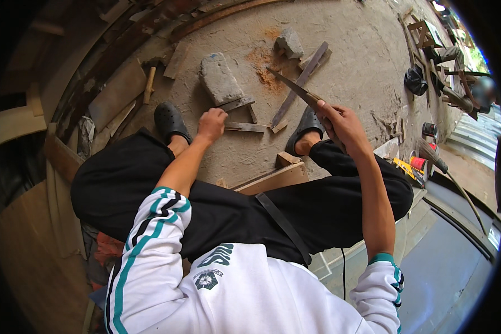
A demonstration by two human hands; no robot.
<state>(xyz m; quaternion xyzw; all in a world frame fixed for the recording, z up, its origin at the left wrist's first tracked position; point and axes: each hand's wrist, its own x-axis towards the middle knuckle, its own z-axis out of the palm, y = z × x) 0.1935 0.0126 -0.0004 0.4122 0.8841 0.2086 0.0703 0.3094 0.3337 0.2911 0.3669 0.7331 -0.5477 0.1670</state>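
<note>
In my right hand point(339, 125), raised over my right knee, is a handsaw point(298, 89), its tapered blade pointing forward and left. The fingers wrap around its near end and hide most of the handle. My left hand point(211, 124) is low in front of me with fingers curled. Whatever it may grip is hidden. Close to its fingertips lies a short wood strip point(236, 104) at the foot of a grey concrete block point(220, 78). A second short strip point(245, 127) lies just right of that hand. One long dark wood strip point(299, 83) slants across the floor beyond.
Orange sawdust point(267, 69) and a smaller grey block point(289, 43) lie ahead. Between my legs stands a wooden board point(275, 181). Scrap boards point(117, 94) crowd the left; cans point(420, 164) and a hammer-like tool point(431, 155) sit right. Another person point(451, 55) appears far right.
</note>
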